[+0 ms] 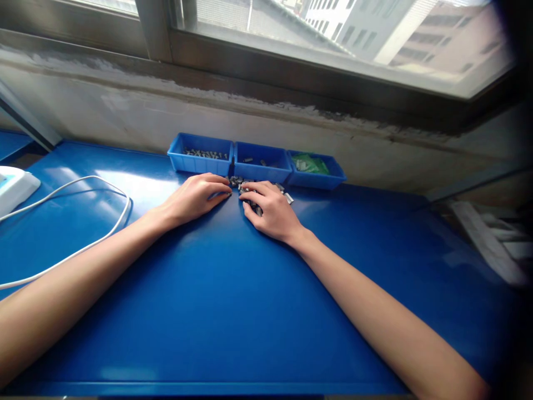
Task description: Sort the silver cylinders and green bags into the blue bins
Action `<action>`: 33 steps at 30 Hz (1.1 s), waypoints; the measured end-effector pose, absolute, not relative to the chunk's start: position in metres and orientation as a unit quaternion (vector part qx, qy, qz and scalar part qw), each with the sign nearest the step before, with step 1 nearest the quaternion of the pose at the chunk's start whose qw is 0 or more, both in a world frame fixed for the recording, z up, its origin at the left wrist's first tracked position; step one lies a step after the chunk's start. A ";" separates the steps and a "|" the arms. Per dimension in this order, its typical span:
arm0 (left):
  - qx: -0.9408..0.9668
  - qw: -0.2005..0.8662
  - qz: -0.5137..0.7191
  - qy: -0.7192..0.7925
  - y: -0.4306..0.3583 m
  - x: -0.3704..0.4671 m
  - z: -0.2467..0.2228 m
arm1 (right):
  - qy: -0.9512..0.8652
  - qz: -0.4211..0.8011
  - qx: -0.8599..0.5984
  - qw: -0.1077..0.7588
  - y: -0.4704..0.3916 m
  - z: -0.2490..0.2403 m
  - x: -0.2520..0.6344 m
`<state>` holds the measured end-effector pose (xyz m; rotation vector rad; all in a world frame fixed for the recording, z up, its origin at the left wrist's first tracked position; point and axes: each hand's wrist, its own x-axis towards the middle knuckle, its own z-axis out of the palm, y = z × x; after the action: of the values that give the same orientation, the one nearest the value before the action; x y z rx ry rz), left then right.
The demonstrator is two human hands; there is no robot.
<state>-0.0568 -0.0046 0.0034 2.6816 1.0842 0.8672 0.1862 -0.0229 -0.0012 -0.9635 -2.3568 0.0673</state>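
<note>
A pile of small grey metal parts (236, 181) lies on the blue table in front of the bins. My right hand (270, 210) rests over the pile with its fingers spread, and parts show beneath and between the fingers. At the pile's left side is my left hand (200, 195), thumb and fingertips close together on something small and dark that I cannot make out. Behind the hands stand a left blue bin (200, 164) with many small metal parts, a middle blue bin (262, 171) with a few parts, and a right blue bin (316, 180) holding a green bag (311, 164).
A white cable (94, 241) curves over the left of the blue table (233, 316), near my left forearm. A white device (16, 189) sits at the left edge. Behind the bins are a wall and a window frame. Pale objects (491, 239) lie at the far right.
</note>
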 end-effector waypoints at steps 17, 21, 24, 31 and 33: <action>0.723 0.254 0.483 0.423 -0.009 -0.049 0.014 | -0.885 0.020 -0.358 0.295 -0.023 -0.001 0.186; 0.657 0.378 0.501 0.418 -0.007 -0.048 0.018 | -0.886 0.019 -0.356 0.298 -0.022 -0.002 0.186; 0.634 0.393 0.507 0.432 -0.006 -0.048 0.020 | -0.886 0.017 -0.353 0.300 -0.022 -0.002 0.186; 0.580 0.439 0.527 0.440 -0.003 -0.046 0.019 | -0.885 0.018 -0.351 0.304 -0.022 -0.002 0.186; 0.560 0.461 0.531 0.438 -0.002 -0.046 0.017 | -0.886 0.018 -0.352 0.303 -0.022 -0.002 0.186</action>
<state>-0.0459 -0.0021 0.0171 1.3779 1.0779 1.3076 0.1860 -0.0221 -0.0022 -0.9337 -2.3476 0.0479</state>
